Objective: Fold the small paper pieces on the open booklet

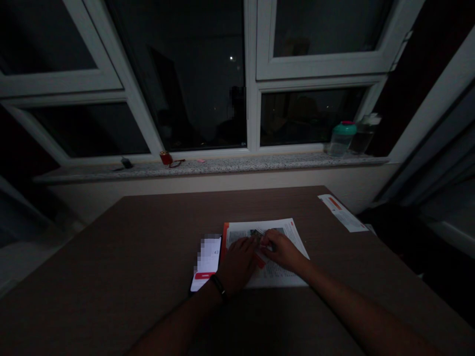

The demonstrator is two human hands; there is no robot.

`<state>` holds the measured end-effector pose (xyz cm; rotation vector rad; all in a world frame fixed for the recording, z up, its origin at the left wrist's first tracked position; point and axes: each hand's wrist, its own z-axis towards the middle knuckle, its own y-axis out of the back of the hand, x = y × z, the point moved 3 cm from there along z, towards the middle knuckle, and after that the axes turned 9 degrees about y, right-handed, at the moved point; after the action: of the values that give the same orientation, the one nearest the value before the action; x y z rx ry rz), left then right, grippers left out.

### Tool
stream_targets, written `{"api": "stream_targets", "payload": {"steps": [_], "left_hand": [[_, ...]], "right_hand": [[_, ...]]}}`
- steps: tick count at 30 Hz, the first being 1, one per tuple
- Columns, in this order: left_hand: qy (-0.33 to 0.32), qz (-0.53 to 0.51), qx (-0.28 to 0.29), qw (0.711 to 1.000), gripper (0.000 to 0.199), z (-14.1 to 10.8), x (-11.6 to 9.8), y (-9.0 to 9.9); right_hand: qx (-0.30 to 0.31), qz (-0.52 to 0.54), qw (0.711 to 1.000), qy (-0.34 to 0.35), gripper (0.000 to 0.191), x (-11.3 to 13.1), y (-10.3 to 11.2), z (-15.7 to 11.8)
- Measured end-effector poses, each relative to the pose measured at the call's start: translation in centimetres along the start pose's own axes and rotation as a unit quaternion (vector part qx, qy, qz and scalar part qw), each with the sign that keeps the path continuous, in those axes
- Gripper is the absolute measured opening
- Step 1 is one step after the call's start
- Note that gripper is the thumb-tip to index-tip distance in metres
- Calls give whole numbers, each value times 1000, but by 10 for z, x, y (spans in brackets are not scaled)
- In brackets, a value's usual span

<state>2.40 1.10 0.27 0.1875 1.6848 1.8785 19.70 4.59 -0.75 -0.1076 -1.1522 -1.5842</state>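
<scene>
A printed sheet or booklet [282,281] with an orange left edge and a picture lies on the brown table. My left hand [237,264], with a dark band on its wrist, rests flat on its left half, fingers stretched forward. Over the middle of the page, my right hand [280,249] has its fingers bent and pinched together close to my left fingertips. What they hold, if anything, is too dark to make out. A small red patch [261,260] shows between the two hands. Left of the page, beside my left hand, lies a phone [210,257] with its screen lit.
Another printed paper strip [343,213] lies at the table's [111,257] right edge. Behind the table, a granite windowsill [230,167] carries a teal-lidded bottle [342,141], a second clear bottle [364,134], a small red jar [166,158] and a small dark object [126,162]. The room is dim.
</scene>
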Motion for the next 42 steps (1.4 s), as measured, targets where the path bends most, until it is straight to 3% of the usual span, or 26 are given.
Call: {"api": "stream_targets", "payload": {"steps": [13, 16, 19, 22, 30, 42], "left_hand": [[4, 17, 0, 1000, 38, -1, -1, 2], [2, 14, 2, 1000, 35, -1, -1, 4], [13, 14, 5, 1000, 37, -1, -1, 5], [27, 13, 4, 1000, 35, 0, 0, 5], [7, -19, 0, 1000, 52, -2, 2, 1], [-39, -26, 9, 999, 54, -2, 3, 0]], "right_hand": [[110, 55, 991, 58, 15, 21, 1, -4], [57, 50, 997, 35, 12, 14, 3, -4], [-43, 20, 999, -19, 9, -2, 8, -4], [-88, 12, 994, -70, 5, -14, 9, -4], [-106, 3, 989, -100, 3, -18, 10, -4], [-134, 1, 984, -119, 7, -24, 12, -4]]}}
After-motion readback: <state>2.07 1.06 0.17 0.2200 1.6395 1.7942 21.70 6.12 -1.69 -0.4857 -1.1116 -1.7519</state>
